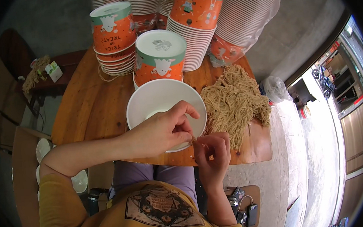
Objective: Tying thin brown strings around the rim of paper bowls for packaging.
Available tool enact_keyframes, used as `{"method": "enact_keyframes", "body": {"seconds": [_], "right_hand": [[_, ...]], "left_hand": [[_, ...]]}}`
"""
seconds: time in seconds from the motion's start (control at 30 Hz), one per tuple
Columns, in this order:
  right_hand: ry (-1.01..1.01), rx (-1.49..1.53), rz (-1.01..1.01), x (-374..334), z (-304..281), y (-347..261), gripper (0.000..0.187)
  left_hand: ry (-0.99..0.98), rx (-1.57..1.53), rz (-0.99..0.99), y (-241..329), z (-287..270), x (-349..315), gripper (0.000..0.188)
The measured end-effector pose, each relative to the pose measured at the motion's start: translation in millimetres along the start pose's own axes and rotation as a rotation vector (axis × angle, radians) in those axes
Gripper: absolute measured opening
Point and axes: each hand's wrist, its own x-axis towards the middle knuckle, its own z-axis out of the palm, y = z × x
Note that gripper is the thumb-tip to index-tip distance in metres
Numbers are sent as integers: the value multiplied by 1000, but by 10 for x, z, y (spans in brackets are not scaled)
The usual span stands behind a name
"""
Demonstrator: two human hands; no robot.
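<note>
A white paper bucket [159, 96] stands near the table's front edge, its open mouth toward me. My left hand [165, 129] reaches across that mouth, with thumb and fingers pinched at its near right rim. There my right hand [213, 151] is closed too, its fingertips meeting the left ones. Between them shows a small bit of tan cord [193, 140]; the fingers hide most of it. Just right of the bucket lies a loose heap of tan cords [234, 105].
Behind the bucket stand an upside-down orange and green bucket [160, 57], a shorter stack [113, 33] and a tall stack [195, 22]. More stacked buckets [246, 14] sit in clear plastic. An open carton [24, 168] is at lower left; a stool [252, 202] holds a phone.
</note>
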Motion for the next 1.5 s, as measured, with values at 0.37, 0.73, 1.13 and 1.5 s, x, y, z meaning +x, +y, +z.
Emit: {"method": "enact_keyframes", "body": {"seconds": [0.37,0.73,1.13,1.5], "right_hand": [[14,-221,-193,33,-27,-20,30],[28,5,-4,0,29,5,15],[24,25,5,-81,43,90,18],[17,89,-29,-111,32,147,24]], "left_hand": [[-5,173,-38,118,32,-16,37],[-89,202,-140,146,-11,-11,22],[-59,365,-61,108,-43,-32,10],[-64,317,-115,120,-87,-23,13]]}}
